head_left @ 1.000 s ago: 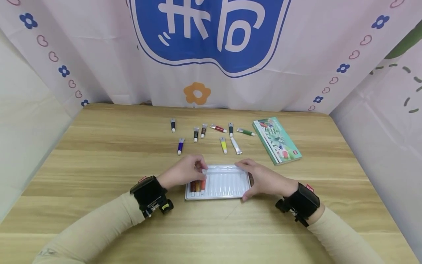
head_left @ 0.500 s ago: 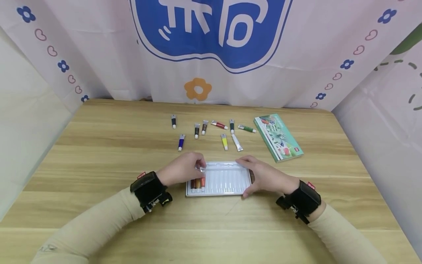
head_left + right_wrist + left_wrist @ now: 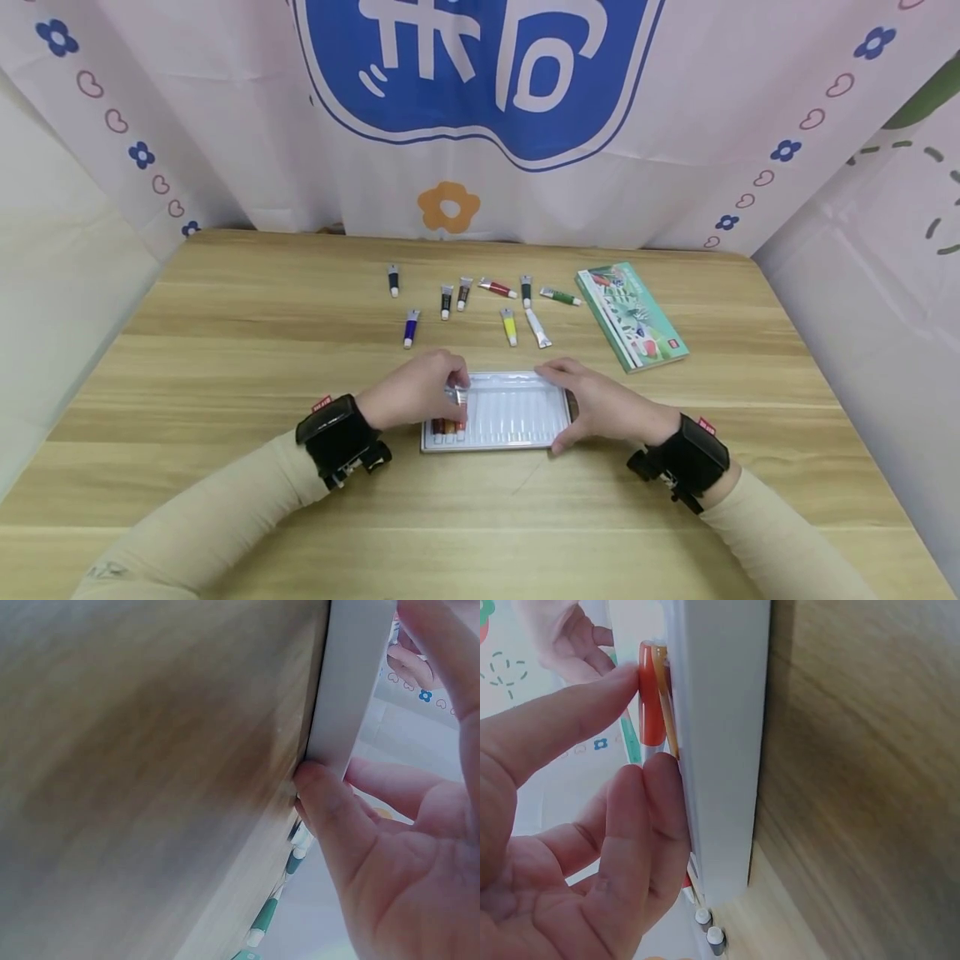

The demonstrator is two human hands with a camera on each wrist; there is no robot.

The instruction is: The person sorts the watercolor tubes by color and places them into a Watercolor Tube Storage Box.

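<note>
A white plastic tray [image 3: 517,417] with ridged slots lies on the table. At its left end sit a dark brown paint tube [image 3: 438,429] and an ochre one [image 3: 450,430]. Beside them is an orange-red paint tube [image 3: 651,701], pinched by my left hand [image 3: 427,387]; the thumb lies at one end and the fingertips at the silver end. My right hand [image 3: 607,408] grips the tray's right end, thumb at the near corner and fingers at the far corner. In the right wrist view, fingertips press the tray's white side wall [image 3: 349,682].
Behind the tray lie several loose paint tubes, among them a blue one [image 3: 411,328], a yellow one [image 3: 509,327], a white one [image 3: 537,328] and a green one [image 3: 560,297]. A green printed box [image 3: 632,317] lies at the back right. A printed curtain [image 3: 262,125] hangs behind the table.
The left thumb and fingers have shifted slightly on the orange-red tube, the thumb now further along it toward the near side. My right hand keeps its place on the tray.
</note>
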